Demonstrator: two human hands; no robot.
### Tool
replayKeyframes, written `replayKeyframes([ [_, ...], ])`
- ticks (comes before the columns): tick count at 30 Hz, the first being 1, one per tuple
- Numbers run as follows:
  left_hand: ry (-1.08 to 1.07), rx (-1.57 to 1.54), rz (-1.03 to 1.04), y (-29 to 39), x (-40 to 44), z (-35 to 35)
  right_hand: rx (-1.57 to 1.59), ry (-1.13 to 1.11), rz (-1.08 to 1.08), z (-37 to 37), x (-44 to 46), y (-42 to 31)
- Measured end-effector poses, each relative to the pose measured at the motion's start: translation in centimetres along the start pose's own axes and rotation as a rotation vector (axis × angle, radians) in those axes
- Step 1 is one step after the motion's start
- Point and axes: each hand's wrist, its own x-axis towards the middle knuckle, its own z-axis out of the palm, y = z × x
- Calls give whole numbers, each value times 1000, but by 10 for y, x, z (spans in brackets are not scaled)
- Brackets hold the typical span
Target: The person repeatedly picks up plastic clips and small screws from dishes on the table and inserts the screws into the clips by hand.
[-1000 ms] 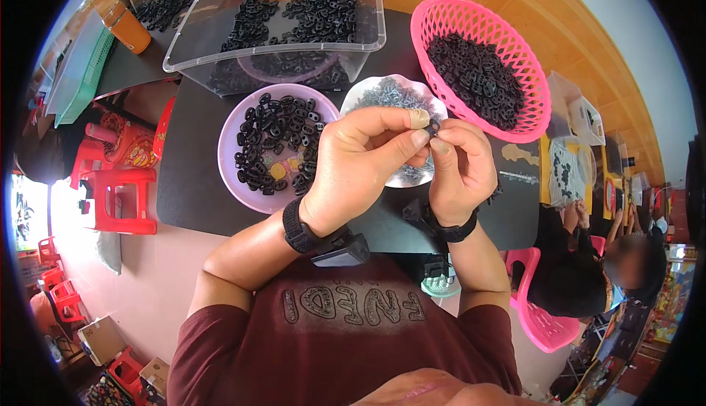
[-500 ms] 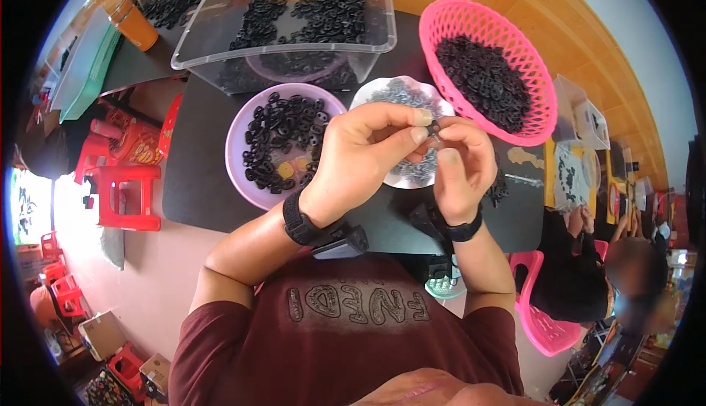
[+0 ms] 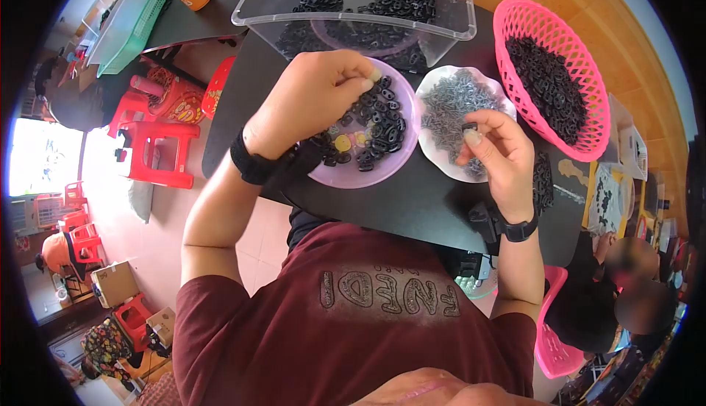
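Note:
My left hand (image 3: 312, 93) is over the purple bowl (image 3: 412, 112) of black parts (image 3: 390, 123), its thumb and index finger pinched at the bowl's far side. Whatever lies between those fingertips is too small to make out. Over the near right part of a white scalloped dish (image 3: 439, 157) my right hand (image 3: 504, 157) holds a small black piece (image 3: 469, 126) between thumb and fingers. Many small clear or silvery pieces (image 3: 448, 108) fill that dish.
A clear bin (image 3: 353, 18) of black parts stands at the back, with a pink basket (image 3: 599, 112) of black parts at the right. Beyond the table (image 3: 412, 211) are red stools (image 3: 158, 154), a pink chair (image 3: 555, 332) and people seated at the right.
My hands have parted. The left one has moved left from the shared small black piece to the purple bowl, while the right keeps a black piece over the dish. The view has shifted.

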Motion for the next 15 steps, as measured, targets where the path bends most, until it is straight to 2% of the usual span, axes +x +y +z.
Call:
replayKeyframes([
  [2, -117, 409, 188, -11, 2, -8, 2, -4, 13, -1, 0, 2],
  [5, -146, 584, 281, -24, 6, -6, 20, -4, 28, -1, 1, 6],
  [10, -107, 677, 306, -44, 19, 2, 9, 4, 49, -1, 1, 8],
  [12, -189, 743, 312, -43, 21, 3, 11, 1, 54, -1, 2, 8],
  [15, -172, 733, 381, -49, 24, 6, 31, -3, 52, -3, 2, 8],
])
